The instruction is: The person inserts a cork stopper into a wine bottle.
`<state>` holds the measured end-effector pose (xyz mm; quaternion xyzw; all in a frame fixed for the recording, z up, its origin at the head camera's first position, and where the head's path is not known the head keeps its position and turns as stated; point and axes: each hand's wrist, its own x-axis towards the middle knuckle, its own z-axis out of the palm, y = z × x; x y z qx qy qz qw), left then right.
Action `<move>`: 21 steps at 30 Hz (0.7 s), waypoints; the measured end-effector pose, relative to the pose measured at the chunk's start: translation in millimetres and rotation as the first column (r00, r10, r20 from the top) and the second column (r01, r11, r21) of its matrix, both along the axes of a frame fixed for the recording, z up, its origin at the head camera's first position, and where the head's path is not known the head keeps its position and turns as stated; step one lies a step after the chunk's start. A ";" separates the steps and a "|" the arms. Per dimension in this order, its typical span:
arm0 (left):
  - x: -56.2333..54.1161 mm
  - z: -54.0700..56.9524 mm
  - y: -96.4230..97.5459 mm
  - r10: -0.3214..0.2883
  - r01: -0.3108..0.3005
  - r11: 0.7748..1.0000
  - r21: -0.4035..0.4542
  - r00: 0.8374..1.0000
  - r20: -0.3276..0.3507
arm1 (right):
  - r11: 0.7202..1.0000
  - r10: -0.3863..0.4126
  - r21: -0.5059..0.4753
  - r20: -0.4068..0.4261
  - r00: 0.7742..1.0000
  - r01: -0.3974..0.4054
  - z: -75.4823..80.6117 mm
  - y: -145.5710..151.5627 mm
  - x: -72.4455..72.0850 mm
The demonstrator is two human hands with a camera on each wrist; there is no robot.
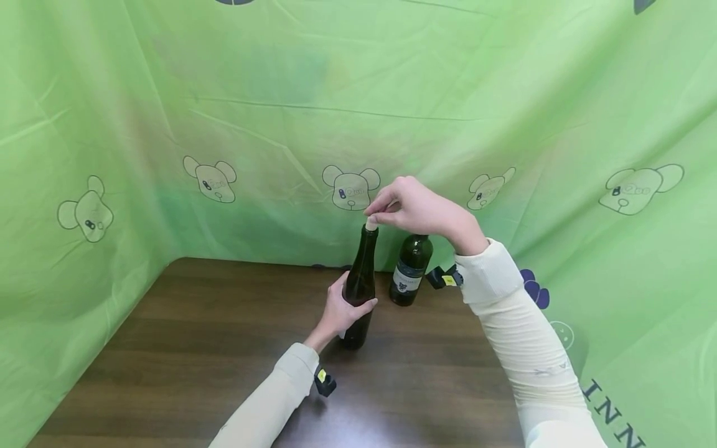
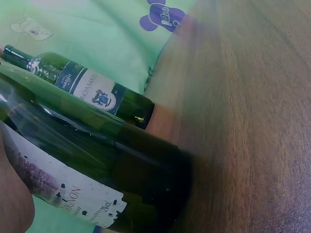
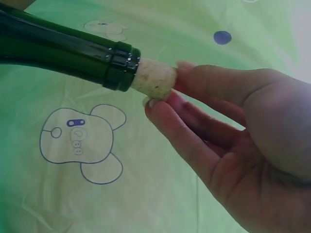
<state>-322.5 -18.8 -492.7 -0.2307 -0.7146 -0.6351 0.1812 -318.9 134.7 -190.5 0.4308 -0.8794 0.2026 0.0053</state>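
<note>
A dark green wine bottle (image 1: 363, 274) stands on the table near its far edge. My left hand (image 1: 342, 311) grips it round the lower body, fingers on the far side and thumb in front. In the left wrist view its torn white label (image 2: 73, 189) shows beside the hand. A pale cork (image 3: 154, 78) sits partly in the bottle's mouth, with a good part sticking out. My right hand (image 1: 417, 211) pinches the cork's outer end between thumb and fingertips, as the right wrist view shows. How deep the cork goes is hidden by the glass.
A second green bottle (image 1: 407, 274), with a blue and white label, stands to the right and slightly behind. The brown wooden table (image 1: 213, 348) ends at a green printed curtain (image 1: 269, 155) behind and at both sides.
</note>
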 end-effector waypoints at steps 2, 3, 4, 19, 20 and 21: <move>-0.7 0.4 0.1 0.000 0.000 1.000 0.002 1.000 0.004 | 1.000 -0.004 0.004 0.019 1.000 0.004 2.6 -2.3 -0.3; -1.2 0.5 0.2 0.002 -0.002 1.000 0.003 1.000 0.001 | 1.000 -0.012 0.002 0.033 0.999 0.012 3.7 -3.7 -0.8; -1.5 0.7 0.2 0.003 -0.003 1.000 0.005 1.000 -0.003 | 1.000 -0.023 0.000 0.048 0.999 0.023 4.8 -4.9 -0.9; -4.9 -0.7 1.1 0.005 -0.005 1.000 0.018 1.000 -0.009 | 0.986 -0.137 0.110 0.100 0.986 0.126 17.3 -17.2 -4.5; -4.6 -0.3 1.4 0.005 -0.005 1.000 0.019 1.000 -0.006 | 0.984 -0.143 0.119 0.103 0.984 0.131 18.0 -17.9 -4.4; -4.4 0.1 1.9 0.007 -0.007 1.000 0.018 1.000 -0.004 | 0.983 -0.149 0.127 0.105 0.983 0.136 18.7 -18.5 -4.2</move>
